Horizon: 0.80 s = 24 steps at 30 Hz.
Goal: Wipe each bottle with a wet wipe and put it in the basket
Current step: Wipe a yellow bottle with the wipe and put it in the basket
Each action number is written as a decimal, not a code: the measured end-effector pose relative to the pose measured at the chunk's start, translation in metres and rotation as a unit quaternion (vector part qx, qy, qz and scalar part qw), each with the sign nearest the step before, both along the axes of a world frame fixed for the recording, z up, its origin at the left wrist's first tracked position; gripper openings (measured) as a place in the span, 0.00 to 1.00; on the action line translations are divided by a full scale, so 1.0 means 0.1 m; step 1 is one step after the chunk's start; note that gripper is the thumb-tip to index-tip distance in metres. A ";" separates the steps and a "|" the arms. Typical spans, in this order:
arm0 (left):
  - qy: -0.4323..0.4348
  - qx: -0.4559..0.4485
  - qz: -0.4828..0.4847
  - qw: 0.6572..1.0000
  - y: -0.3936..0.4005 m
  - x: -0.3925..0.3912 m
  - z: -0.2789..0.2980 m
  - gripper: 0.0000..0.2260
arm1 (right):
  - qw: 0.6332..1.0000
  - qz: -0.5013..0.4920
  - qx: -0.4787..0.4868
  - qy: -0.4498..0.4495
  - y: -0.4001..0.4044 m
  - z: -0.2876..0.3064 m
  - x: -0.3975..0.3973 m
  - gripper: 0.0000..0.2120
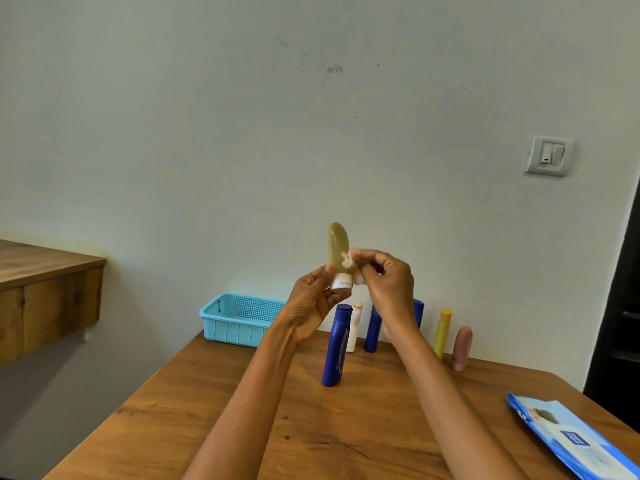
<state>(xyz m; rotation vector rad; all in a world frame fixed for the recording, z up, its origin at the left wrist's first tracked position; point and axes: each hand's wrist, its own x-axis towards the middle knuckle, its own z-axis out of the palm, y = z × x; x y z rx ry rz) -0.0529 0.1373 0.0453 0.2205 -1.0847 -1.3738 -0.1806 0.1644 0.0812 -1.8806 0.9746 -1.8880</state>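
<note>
My left hand [313,299] holds an olive-green tube bottle [337,245] by its white cap, cap down, raised above the table. My right hand [389,282] pinches a crumpled white wet wipe [348,260] against the tube's lower side. Behind the hands, at the table's far left corner, sits the light blue mesh basket [239,318]; its inside is not visible. Standing on the table are a tall blue bottle [336,346], a white bottle [355,325], two more blue bottles [373,329] partly hidden by my right wrist, a yellow bottle [443,332] and a pink tube [462,348].
A blue wet-wipe pack [571,441] lies at the table's right front edge. The wooden table [242,403] abuts a pale wall. A wooden shelf [45,289] juts out at the left. A dark doorway edge stands at far right.
</note>
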 end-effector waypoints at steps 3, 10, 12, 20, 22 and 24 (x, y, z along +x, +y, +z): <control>-0.047 -0.008 0.070 0.996 0.05 -0.06 0.03 0.15 | 0.998 0.024 0.052 -0.025 -0.03 0.07 0.08 0.12; -0.267 -0.093 0.453 0.846 0.08 -0.18 0.13 0.18 | 0.983 0.081 0.139 -0.089 -0.05 -0.13 0.03 0.13; -0.300 -0.105 0.501 0.805 0.10 -0.27 0.11 0.17 | 0.979 0.087 0.149 -0.108 -0.05 -0.16 0.01 0.11; -0.290 -0.099 0.280 0.910 0.09 -0.26 0.10 0.26 | 0.954 0.090 0.192 -0.213 -0.09 -0.25 -0.18 0.15; -0.225 -0.059 0.199 0.952 0.09 -0.22 0.12 0.21 | 0.940 0.123 0.208 -0.240 -0.09 -0.22 -0.26 0.15; -0.200 -0.051 0.166 0.964 0.09 -0.20 0.11 0.14 | 0.932 0.169 0.212 -0.240 -0.07 -0.19 -0.29 0.15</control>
